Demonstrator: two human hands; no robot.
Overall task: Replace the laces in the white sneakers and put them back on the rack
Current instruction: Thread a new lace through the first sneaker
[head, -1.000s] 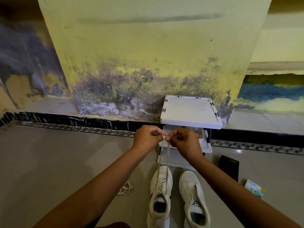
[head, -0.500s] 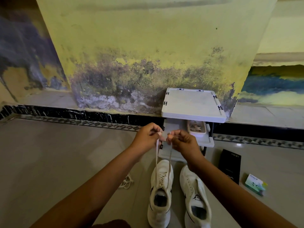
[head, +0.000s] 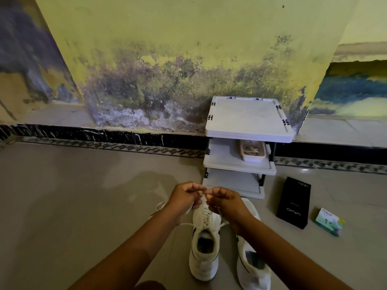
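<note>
We are holding both hands low over a soft white cloth sneaker (head: 205,248). It is sitting on the grey floor just in front of the white plastic shoe rack (head: 249,118), and the second white sneaker (head: 252,268) is lying right beside it. Our left hand (head: 184,197) is curled up, with finger and thumb pinching one end of the thin white lace (head: 206,216). Our right hand (head: 226,203) is curled the same way and is pinching the other end, and the two hands are almost touching. The lace is already crossing up the holes, so we think we are getting ready to tie it. To do this well, we are trying to pull both ends up gently until they are the same length and the crosses are lying flat and snug, not twisted. We are also taking care not to mix it up with the loose white string (head: 157,208) lying on the floor by our left wrist.
</note>
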